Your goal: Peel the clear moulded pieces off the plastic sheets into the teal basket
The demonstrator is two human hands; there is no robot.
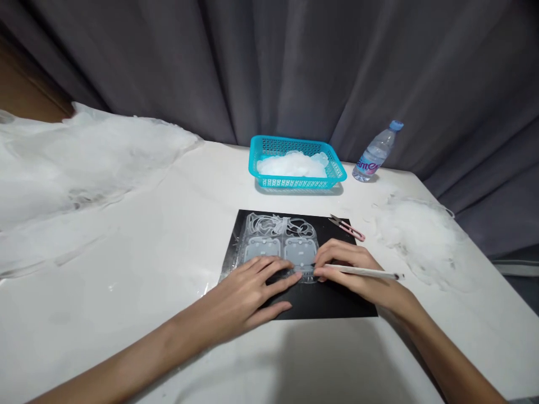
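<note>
A black mat (pixel 332 303) lies on the white table in front of me. On it rests a translucent white moulded piece (pixel 275 238) with two squarish panels and looping strands above them. My left hand (pixel 248 294) lies flat on the mat, fingers spread, pressing the piece's lower left edge. My right hand (pixel 351 269) is closed in a pinch around a thin white stick-like tool (pixel 366 272), whose tip meets the lower edge of the right panel. Its other end points right.
A turquoise basket (pixel 297 180) with white pieces stands behind the mat. A water bottle (pixel 374 154) lies at the back right. Pink thread snips (pixel 347 226) rest at the mat's right corner. White scraps (pixel 421 235) pile at right; white sheeting (pixel 76 163) covers the left. Grey curtain behind.
</note>
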